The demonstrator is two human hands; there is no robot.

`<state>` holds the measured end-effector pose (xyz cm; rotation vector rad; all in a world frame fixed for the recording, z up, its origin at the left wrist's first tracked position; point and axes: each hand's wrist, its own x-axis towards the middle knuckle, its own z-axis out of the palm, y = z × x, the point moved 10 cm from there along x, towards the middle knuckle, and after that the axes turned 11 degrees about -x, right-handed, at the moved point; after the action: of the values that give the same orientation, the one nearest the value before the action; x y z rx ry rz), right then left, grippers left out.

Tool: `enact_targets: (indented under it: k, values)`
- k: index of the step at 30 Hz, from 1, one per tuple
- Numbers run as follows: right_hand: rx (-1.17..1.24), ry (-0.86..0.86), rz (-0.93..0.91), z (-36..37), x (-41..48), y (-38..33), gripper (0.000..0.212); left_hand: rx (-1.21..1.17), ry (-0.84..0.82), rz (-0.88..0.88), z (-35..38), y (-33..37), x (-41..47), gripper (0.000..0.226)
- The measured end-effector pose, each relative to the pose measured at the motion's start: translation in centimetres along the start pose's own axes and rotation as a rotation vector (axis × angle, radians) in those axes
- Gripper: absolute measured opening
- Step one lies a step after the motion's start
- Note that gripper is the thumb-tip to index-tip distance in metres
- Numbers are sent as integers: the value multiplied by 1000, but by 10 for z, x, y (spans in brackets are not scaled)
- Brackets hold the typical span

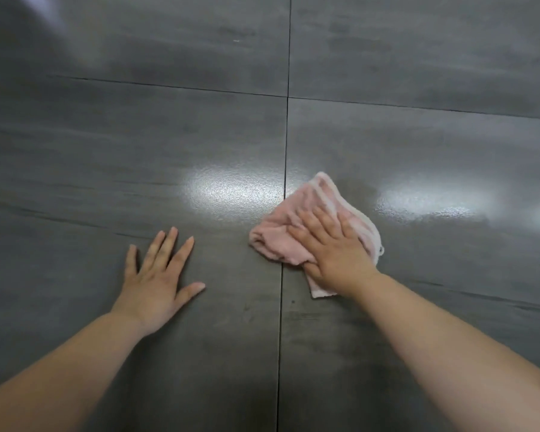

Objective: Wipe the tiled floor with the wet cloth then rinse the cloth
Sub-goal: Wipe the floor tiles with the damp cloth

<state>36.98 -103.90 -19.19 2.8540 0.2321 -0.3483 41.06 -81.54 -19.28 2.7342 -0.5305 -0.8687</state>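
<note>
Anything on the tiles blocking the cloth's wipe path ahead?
Nothing visible. The right hand lies flat on the pink cloth; the grey tiled floor ahead is bare. The left hand rests apart, off to the side.

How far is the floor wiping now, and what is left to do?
Done, it seems: glossy wet-looking patches beside the pink cloth suggest that area was wiped. In hand: the right hand presses the cloth flat on the tiled floor, across the vertical grout line; the left hand rests flat. Left: more floor, probably, and rinsing; no water source shows.
</note>
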Motion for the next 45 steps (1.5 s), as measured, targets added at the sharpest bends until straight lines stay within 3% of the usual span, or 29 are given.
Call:
enact_targets:
  k: [2, 4, 6, 9, 12, 14, 16, 18, 20, 25, 29, 34, 39, 42, 45]
  values:
    - [139, -72, 227, 13, -21, 42, 83, 14, 88, 79, 0, -2, 3, 104]
    - [123, 23, 292, 13, -50, 44, 77, 38, 39, 74, 8, -8, 7, 91]
    - [81, 25, 176, 19, -78, -2, 63, 59, 27, 64, 12, -11, 8, 79]
    - [90, 118, -226, 0, -85, -91, 59, 67, 96, 111, 8, -8, 7, 74]
    - [52, 179, -364, -9, -47, -96, 57, 62, 152, 128, 6, -7, 7, 75]
    - [48, 114, -230, -6, -12, -51, 63, 74, 151, 138, 7, -6, 8, 75]
    - [24, 39, 20, 4, 5, 12, 75, 95, 133, 137, 7, -7, 8, 73]
    - [162, -80, 261, 19, -4, 68, 83, 113, 137, 129, 6, -10, 9, 72]
    - [253, -101, 345, 25, -23, 86, 79, 113, 140, 139, 7, -10, 9, 70]
    - [139, 131, -59, -2, -47, -39, 45, 134, 137, 146, 10, -11, 10, 70]
    - [46, 175, -285, -21, -6, -81, 55, 146, 152, 135, 7, -10, 9, 70]
    - [105, -73, 102, -1, 5, 32, 55, 138, 143, 84, 6, -12, 8, 69]
    - [388, 9, 401, -18, -33, 77, 30, 112, 256, 136, -4, -6, 4, 58]
    - [758, -164, 615, -13, -70, 80, 35, -116, 209, -29, -30, 5, -16, 46]
    - [1031, -184, 856, -41, -122, 89, 32, -216, 161, -136, -68, 37, -52, 28]
